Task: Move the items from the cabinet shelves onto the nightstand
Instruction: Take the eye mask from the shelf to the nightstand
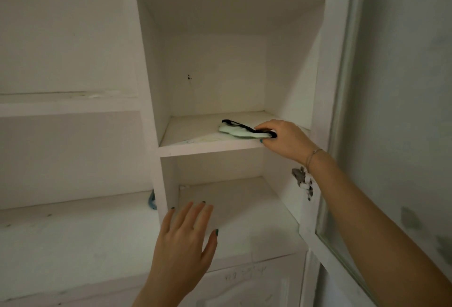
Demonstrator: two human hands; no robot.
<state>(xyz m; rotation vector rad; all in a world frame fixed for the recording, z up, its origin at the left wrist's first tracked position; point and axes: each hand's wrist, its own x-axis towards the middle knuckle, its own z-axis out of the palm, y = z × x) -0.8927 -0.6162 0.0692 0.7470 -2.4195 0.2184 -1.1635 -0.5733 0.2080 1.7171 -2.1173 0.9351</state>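
Observation:
A white cabinet holds a middle shelf (210,146) on which lies a small flat white item with a black strap (238,131). My right hand (283,139) pinches the near right end of that item at the shelf's front right edge. The item still rests on the shelf board. My left hand (187,235) hovers lower down in front of the lower shelf (244,211), fingers spread and holding nothing. The nightstand is out of view.
The cabinet's glass door (347,135) stands open on the right, with a metal hinge (302,179) beside my right forearm. A small blue object (152,200) sits on the wide left shelf against the divider. A faint pale mark lies at the middle shelf's front left.

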